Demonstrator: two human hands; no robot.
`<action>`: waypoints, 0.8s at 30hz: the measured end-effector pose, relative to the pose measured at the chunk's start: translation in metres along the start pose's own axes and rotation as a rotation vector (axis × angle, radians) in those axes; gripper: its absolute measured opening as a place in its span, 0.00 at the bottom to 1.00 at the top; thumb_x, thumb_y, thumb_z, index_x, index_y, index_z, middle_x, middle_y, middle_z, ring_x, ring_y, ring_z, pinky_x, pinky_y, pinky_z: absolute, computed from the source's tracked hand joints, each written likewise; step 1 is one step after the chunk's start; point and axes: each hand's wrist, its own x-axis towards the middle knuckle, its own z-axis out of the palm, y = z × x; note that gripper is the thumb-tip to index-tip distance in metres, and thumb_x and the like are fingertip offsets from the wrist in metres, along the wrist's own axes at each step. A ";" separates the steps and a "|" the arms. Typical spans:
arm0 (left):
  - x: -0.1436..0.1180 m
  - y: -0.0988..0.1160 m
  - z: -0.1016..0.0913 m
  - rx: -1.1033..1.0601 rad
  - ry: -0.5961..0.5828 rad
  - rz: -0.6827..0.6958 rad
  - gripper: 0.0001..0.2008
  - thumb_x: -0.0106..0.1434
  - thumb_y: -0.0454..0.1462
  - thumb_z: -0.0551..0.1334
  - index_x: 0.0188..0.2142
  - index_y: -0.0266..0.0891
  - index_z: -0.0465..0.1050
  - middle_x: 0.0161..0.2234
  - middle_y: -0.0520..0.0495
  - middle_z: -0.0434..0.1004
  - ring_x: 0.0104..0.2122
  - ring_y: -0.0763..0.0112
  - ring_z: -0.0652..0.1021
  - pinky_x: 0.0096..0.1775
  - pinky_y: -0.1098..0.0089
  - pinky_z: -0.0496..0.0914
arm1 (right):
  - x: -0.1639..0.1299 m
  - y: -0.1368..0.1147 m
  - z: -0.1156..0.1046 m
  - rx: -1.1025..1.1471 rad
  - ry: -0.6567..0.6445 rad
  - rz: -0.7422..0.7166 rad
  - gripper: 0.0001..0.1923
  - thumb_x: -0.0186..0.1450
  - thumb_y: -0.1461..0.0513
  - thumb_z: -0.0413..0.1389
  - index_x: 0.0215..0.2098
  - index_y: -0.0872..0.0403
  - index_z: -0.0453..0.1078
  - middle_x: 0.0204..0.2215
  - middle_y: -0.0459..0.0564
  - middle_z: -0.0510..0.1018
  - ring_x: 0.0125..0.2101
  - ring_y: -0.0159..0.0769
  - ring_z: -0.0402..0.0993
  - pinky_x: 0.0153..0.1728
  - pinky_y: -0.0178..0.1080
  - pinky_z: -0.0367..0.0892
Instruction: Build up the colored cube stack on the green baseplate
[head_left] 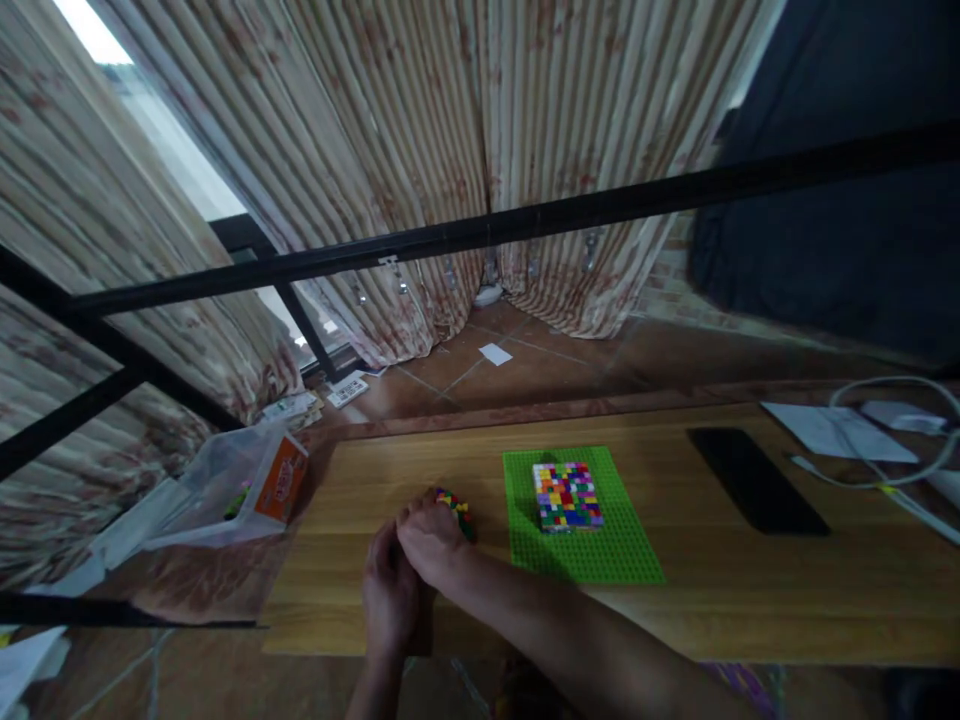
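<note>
Small multicolour brick cluster [455,506] sits on the wooden surface [750,590], near its left end and just left of the green baseplate [585,545]. We have it under the right hand [429,540] — fingers [420,518] curled down over its near-left side, only the far-right corner of the cluster showing past them. Looks like a pinch on the cluster, but the contact itself is hidden, so we can't tell for sure. Left hand [390,595] lies just behind and under the right, touching it, fingers folded in; whether it holds anything we can't tell.

Relation that matters: the cluster lies ahead and slightly right of both hands, right hand clearly nearer. Too much is covered to call its long axis.

On the baseplate, toward its far edge, stands a flat multicolour brick panel [568,495] — long axis running away from us, apart from the cluster with bare green between them.

Further out: clear plastic bag [202,500] off the left end of the surface with an orange label [281,485]; print is there but too blurred to read. Right side of the surface: black phone [754,480] lying flat, then white papers [832,430] and a white cable [900,440]. No legible brand or writing anywhere. Black frame bar [525,225] crosses the view in front of striped curtains [420,130].
</note>
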 end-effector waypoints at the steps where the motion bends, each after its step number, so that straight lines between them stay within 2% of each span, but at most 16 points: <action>1: 0.000 0.000 0.000 0.009 0.003 -0.012 0.20 0.60 0.41 0.57 0.50 0.38 0.71 0.50 0.39 0.77 0.50 0.57 0.76 0.54 0.59 0.69 | 0.000 0.000 0.000 0.010 0.002 -0.010 0.13 0.65 0.70 0.49 0.41 0.62 0.75 0.40 0.63 0.79 0.40 0.43 0.76 0.41 0.45 0.69; 6: 0.002 0.003 0.000 0.038 0.043 -0.038 0.20 0.58 0.42 0.58 0.48 0.37 0.73 0.47 0.38 0.78 0.48 0.56 0.77 0.52 0.59 0.70 | -0.002 0.004 -0.002 0.068 0.028 -0.048 0.11 0.65 0.70 0.49 0.37 0.61 0.74 0.37 0.60 0.80 0.37 0.43 0.77 0.34 0.42 0.70; 11: 0.002 0.007 -0.002 0.028 0.023 -0.050 0.21 0.57 0.41 0.57 0.49 0.37 0.72 0.44 0.41 0.80 0.45 0.58 0.78 0.49 0.60 0.71 | -0.024 0.014 -0.011 0.139 0.110 -0.087 0.11 0.68 0.68 0.48 0.41 0.58 0.73 0.40 0.55 0.78 0.40 0.39 0.75 0.38 0.40 0.70; 14: 0.002 0.007 -0.001 0.037 0.004 -0.070 0.21 0.57 0.40 0.56 0.50 0.38 0.71 0.41 0.43 0.80 0.42 0.60 0.79 0.48 0.61 0.72 | -0.055 0.029 -0.018 0.203 0.170 -0.086 0.10 0.68 0.66 0.50 0.43 0.56 0.72 0.42 0.51 0.77 0.43 0.37 0.73 0.41 0.37 0.69; 19: 0.002 0.001 0.001 0.086 0.032 -0.058 0.20 0.57 0.40 0.55 0.49 0.39 0.71 0.40 0.44 0.80 0.42 0.61 0.79 0.48 0.61 0.72 | -0.128 0.065 -0.016 0.503 0.382 0.152 0.13 0.70 0.66 0.46 0.45 0.52 0.72 0.39 0.50 0.77 0.40 0.36 0.73 0.42 0.36 0.68; 24: 0.003 0.003 0.002 0.106 0.025 -0.073 0.21 0.57 0.40 0.55 0.50 0.38 0.71 0.41 0.43 0.80 0.42 0.60 0.79 0.47 0.61 0.72 | -0.183 0.104 -0.008 0.646 0.522 0.276 0.14 0.70 0.65 0.46 0.43 0.50 0.73 0.38 0.50 0.77 0.39 0.36 0.74 0.41 0.38 0.70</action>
